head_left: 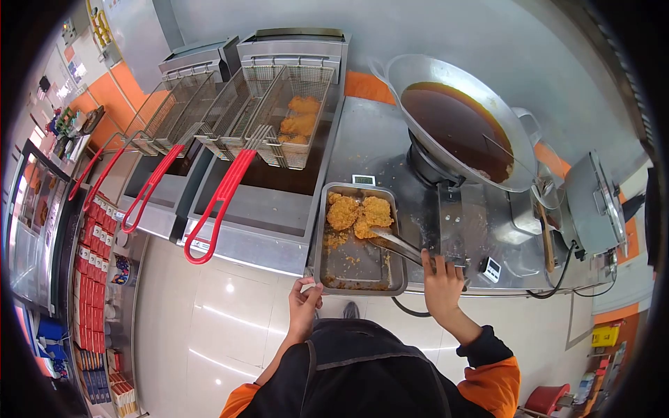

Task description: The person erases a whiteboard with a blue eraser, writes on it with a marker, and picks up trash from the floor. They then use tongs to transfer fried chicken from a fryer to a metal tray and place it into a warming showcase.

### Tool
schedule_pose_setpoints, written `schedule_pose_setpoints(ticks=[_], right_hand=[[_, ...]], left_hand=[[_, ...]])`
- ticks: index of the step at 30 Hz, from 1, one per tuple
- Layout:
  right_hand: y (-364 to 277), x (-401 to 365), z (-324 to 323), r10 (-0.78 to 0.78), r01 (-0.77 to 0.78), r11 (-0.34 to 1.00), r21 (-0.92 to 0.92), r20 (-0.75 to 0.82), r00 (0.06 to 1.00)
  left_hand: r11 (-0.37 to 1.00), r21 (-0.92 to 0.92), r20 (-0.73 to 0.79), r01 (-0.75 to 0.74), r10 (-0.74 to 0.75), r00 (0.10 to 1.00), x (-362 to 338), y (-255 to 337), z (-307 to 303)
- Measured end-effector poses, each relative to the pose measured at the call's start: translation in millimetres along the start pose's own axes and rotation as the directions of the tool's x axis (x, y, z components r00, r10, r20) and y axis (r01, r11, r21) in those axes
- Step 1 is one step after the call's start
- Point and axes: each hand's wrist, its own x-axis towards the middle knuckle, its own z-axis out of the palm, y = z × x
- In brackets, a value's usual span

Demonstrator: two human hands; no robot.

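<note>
My left hand (304, 304) is closed on the near left corner of a metal tray (362, 287). My right hand (442, 284) is wrapped round the handle end of metal tongs (399, 244), whose tips touch the right-hand piece of fried chicken (374, 214) in the tray. Another golden piece (342, 211) lies beside it on the left. Crumbs are scattered over the tray bottom. Just behind the tray sits a small digital display (363, 180).
Fryer baskets with red handles (226, 191) hang at the left, one holding fried pieces (301, 125). A large wok of dark oil (456, 122) stands behind right. A white timer (490, 269) lies near the counter edge, with a lidded pot (592, 209) farther right.
</note>
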Motion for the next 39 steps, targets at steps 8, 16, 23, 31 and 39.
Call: schedule_pose_setpoints(ticks=[8, 16, 23, 31, 39], right_hand=[[-3, 3, 20, -0.023, 0.024, 0.998, 0.051, -0.018, 1.0], [40, 22, -32, 0.038, -0.255, 0.879, 0.404, 0.472, 0.881], [71, 28, -3, 0.038, -0.404, 0.816, 0.413, 0.66, 0.751], [59, 12, 16, 0.007, -0.484, 0.731, 0.481, 0.705, 0.71], [57, 67, 20, -0.046, -0.331, 0.874, 0.356, 0.739, 0.672]], left_hand=[[0.999, 0.046, 0.023, -0.003, 0.002, 1.0, 4, -9, 0], [0.998, 0.065, -0.027, 0.02, -0.018, 0.999, 11, -20, -12], [0.996, 0.085, -0.057, 0.011, -0.007, 0.998, 13, -23, -15], [0.992, 0.127, -0.048, 0.009, -0.003, 0.999, 16, -35, -21], [0.977, 0.211, -0.019, -0.013, 0.017, 1.0, 21, -41, -26]])
